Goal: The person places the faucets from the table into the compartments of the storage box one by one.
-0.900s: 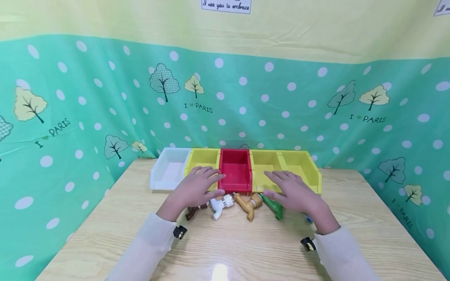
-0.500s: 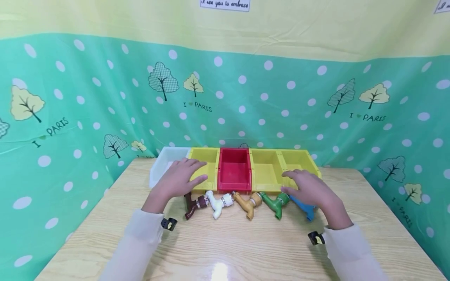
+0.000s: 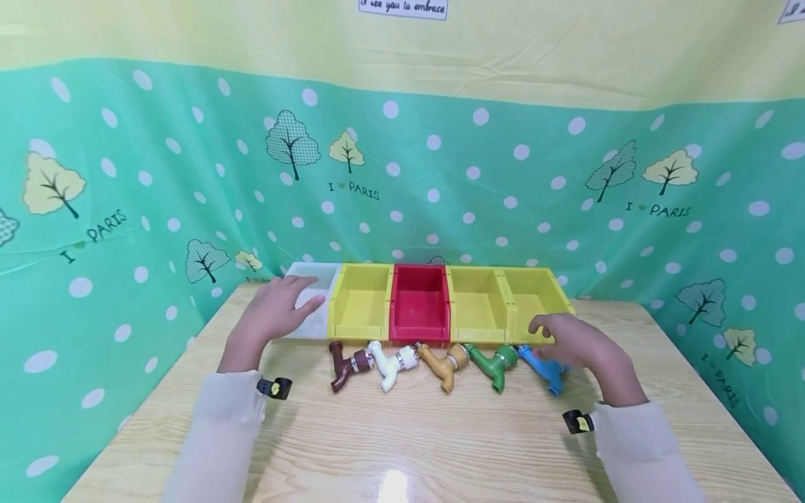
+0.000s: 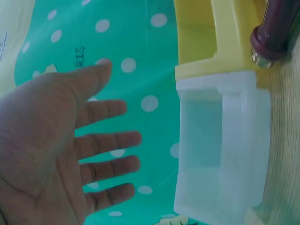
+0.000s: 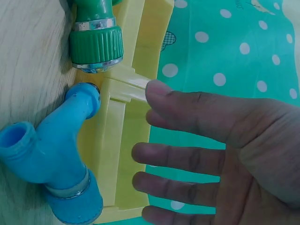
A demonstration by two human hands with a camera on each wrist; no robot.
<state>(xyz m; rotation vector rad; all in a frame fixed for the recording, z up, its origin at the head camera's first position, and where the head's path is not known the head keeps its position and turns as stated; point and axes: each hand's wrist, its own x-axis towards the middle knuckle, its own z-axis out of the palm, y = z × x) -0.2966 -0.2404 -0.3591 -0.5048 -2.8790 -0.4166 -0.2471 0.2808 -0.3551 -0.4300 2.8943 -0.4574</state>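
My left hand (image 3: 272, 311) has moved left, from the edge of a yellow bin to over the white bin (image 3: 314, 325), and my right hand (image 3: 575, 339) has drifted right, uncovering more of the blue tap (image 3: 549, 372). I grasp nothing with either: my left fingers are relaxed and spread, my right ones loosely extended just above the blue tap, apart from it in the right wrist view.

I count five taps in a row on the table (image 3: 440, 447): one brown tap (image 3: 342, 367), one white tap (image 3: 387, 363), one tan tap (image 3: 446, 363), one green tap (image 3: 492, 365) and the blue one at the right end. Behind them stand five bins: one white, three yellow bins (image 3: 361, 307) and one red bin (image 3: 420, 307).

The blue tap lies in front of the rightmost yellow bin. Its long axis slants from its inlet, beside the bins at left, to its knob at right; its spout points toward me.
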